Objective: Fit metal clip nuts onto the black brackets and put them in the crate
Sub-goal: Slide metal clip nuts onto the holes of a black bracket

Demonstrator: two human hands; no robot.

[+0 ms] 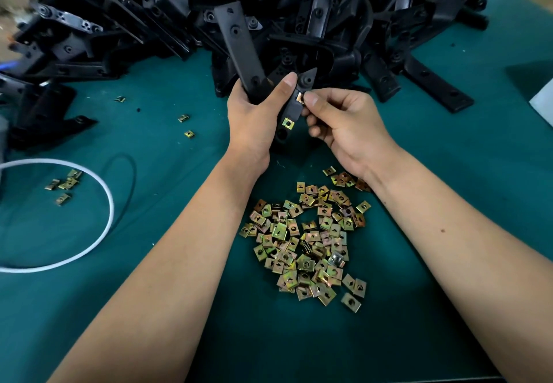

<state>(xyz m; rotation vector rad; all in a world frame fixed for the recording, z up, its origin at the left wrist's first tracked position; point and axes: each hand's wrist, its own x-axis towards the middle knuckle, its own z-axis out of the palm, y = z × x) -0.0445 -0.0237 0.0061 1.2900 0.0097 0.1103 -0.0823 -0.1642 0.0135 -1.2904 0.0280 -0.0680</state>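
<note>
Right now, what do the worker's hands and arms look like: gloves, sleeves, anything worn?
Both are bare. The left hand and right hand wear no gloves, rings or watch, and no sleeves show on either forearm up to the frame edge. Fingernails are short and unpainted.

Assembly workshop, parts-fitting station.
Green-covered tabletop [449, 173] heaped with identical black brackets [299, 8], loose pile of yellow-zinc clip nuts [308, 245] in front, stray nuts and a white cable [104, 227] to one side.
</note>
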